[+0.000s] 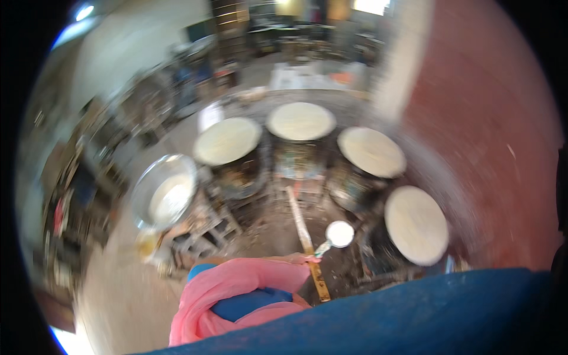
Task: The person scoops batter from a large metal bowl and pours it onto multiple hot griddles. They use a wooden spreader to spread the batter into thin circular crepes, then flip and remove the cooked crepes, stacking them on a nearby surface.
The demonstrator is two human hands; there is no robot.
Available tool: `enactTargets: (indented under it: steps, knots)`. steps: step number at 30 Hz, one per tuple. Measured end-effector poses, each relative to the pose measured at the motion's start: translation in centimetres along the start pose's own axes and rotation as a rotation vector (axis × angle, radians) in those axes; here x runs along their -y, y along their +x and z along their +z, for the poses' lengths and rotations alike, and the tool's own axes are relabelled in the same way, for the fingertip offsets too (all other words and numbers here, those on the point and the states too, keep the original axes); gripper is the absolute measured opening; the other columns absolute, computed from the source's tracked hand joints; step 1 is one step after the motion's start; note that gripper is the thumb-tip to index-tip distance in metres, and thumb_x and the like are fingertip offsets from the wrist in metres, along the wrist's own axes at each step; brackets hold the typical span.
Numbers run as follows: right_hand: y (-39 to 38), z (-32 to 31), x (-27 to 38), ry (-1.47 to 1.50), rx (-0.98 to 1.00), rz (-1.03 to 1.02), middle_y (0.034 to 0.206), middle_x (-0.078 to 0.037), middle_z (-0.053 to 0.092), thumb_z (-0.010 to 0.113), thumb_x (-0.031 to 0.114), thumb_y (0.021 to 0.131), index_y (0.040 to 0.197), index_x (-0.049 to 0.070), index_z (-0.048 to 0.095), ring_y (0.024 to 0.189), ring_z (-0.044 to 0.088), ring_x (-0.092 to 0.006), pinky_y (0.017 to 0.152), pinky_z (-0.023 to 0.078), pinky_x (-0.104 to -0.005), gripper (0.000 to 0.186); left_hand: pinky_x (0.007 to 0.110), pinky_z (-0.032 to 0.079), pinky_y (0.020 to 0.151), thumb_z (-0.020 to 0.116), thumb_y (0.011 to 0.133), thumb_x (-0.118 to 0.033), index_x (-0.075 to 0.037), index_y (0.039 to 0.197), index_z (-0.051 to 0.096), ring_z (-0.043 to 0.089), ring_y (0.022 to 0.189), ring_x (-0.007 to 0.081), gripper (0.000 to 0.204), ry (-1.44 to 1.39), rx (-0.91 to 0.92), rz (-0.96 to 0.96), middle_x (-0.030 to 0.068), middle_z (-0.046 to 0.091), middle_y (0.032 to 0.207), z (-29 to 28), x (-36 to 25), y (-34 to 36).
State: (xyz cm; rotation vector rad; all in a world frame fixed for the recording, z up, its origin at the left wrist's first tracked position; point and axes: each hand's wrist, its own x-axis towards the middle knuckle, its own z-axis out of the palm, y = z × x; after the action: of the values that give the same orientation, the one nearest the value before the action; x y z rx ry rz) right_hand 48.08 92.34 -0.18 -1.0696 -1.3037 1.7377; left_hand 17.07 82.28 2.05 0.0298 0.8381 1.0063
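My left hand (309,258) reaches across in front of a pink scarf and closes on the handle of a ladle (339,234). White contents fill the ladle's round bowl. A long, narrow wooden stick (299,222) runs beneath that hand; blur hides whether the fingers touch it. Four dark, drum-like stands curve around ahead of me, each with a pale round top, such as the far middle round (301,121) and the near right round (416,225). My right hand is out of view. Blue cloth (378,319) fills the lower right.
A shiny metal basin (148,190) with white liquid sits on a low support at left. Beside it on the floor stands a yellowish container (148,244). A reddish wall (491,130) rises at right. Blurred clutter lines the left side and the back.
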Motion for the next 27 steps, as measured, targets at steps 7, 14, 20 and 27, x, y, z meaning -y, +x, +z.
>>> enactTargets:
  steps: [7, 14, 20, 27]
  knots:
    - [7.7, 34.9, -1.9, -0.603, 0.928, 0.165, 0.073, -0.006, 0.062, 0.069, 0.022, 0.079, 0.117, 0.005, 0.053, 0.060, 0.058, -0.0143, 0.056, 0.048, -0.0308, 0.045, 0.020, 0.020, 0.032, 0.061, 0.088, -0.025, -0.026, 0.119, 0.036, 0.028, 0.038, 0.0040, 0.040, -0.220, -0.273, 0.537, -0.0054, 0.031, 0.052, -12.4, -4.2, -12.0]
    - [14.3, 57.2, -3.9, -1.110, 0.730, -0.443, 0.074, -0.012, 0.065, 0.066, 0.044, 0.079, 0.098, 0.008, 0.065, 0.064, 0.062, -0.0218, 0.061, 0.047, -0.0354, 0.041, 0.018, 0.021, 0.030, 0.056, 0.091, -0.026, -0.029, 0.117, 0.033, 0.027, 0.039, 0.0050, 0.035, -0.555, -0.370, 0.777, -0.0043, 0.031, 0.057, -32.5, -5.1, -29.6]
    - [12.1, 82.7, -7.4, -1.575, 1.004, -1.141, 0.068, -0.016, 0.063, 0.057, 0.038, 0.080, 0.080, 0.010, 0.066, 0.062, 0.062, -0.0340, 0.058, 0.048, -0.0449, 0.030, 0.025, 0.028, 0.031, 0.050, 0.092, -0.018, -0.013, 0.120, 0.035, 0.033, 0.038, 0.0118, 0.032, -0.853, -0.940, 0.683, 0.0030, 0.035, 0.054, -57.2, -5.2, -39.1]
    - [9.7, 88.6, -10.3, -1.753, 1.101, -0.851, 0.073, -0.016, 0.064, 0.062, 0.045, 0.076, 0.080, 0.010, 0.066, 0.068, 0.061, -0.0334, 0.061, 0.048, -0.0444, 0.035, 0.029, 0.029, 0.034, 0.049, 0.089, -0.012, -0.004, 0.085, 0.039, 0.036, 0.038, 0.0163, 0.014, -0.788, -1.068, 0.384, 0.0065, 0.038, 0.052, -67.1, -4.1, -41.1]
